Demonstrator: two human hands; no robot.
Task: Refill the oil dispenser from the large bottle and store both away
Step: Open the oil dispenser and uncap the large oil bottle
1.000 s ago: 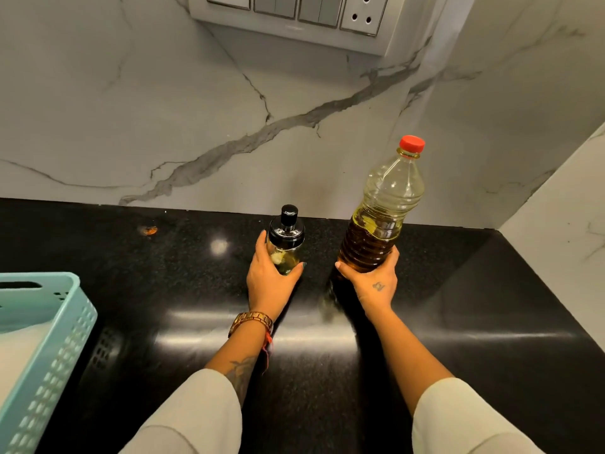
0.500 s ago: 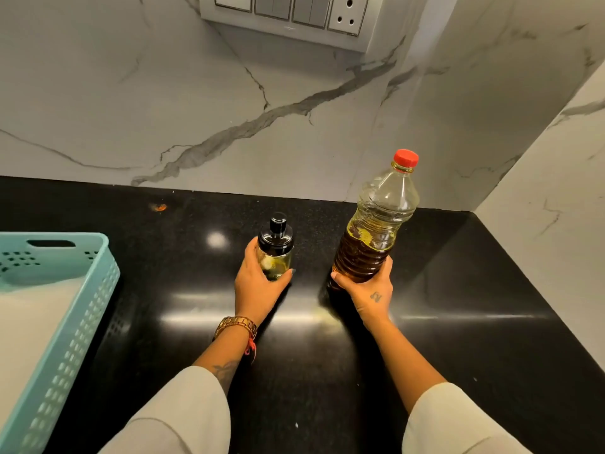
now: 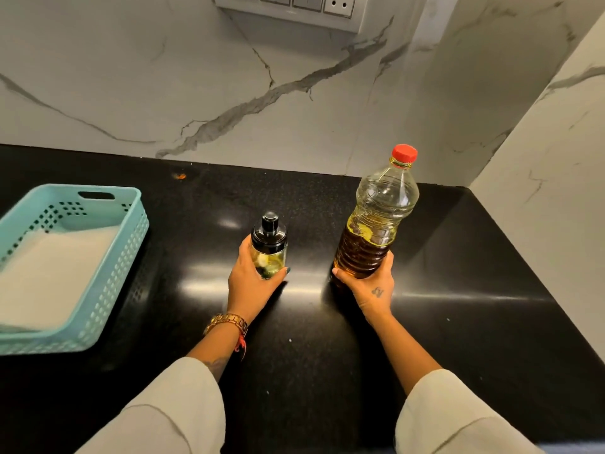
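In the head view, the left hand (image 3: pixel 250 281) is at the centre of the frame and its fingers curl around the lower part of the oil dispenser (image 3: pixel 269 245), a small glass bottle with a black cap. Right of centre, the right hand (image 3: pixel 370 286) grips the base of the large oil bottle (image 3: pixel 376 221), which has a red cap (image 3: pixel 404 154) and is about half full. Both bottles are upright over the black countertop (image 3: pixel 458 290), near each other but apart. At the left edge is a turquoise basket (image 3: pixel 111 280). At the top, a switch panel (image 3: pixel 294 8) sits on the marble wall (image 3: pixel 163 77).
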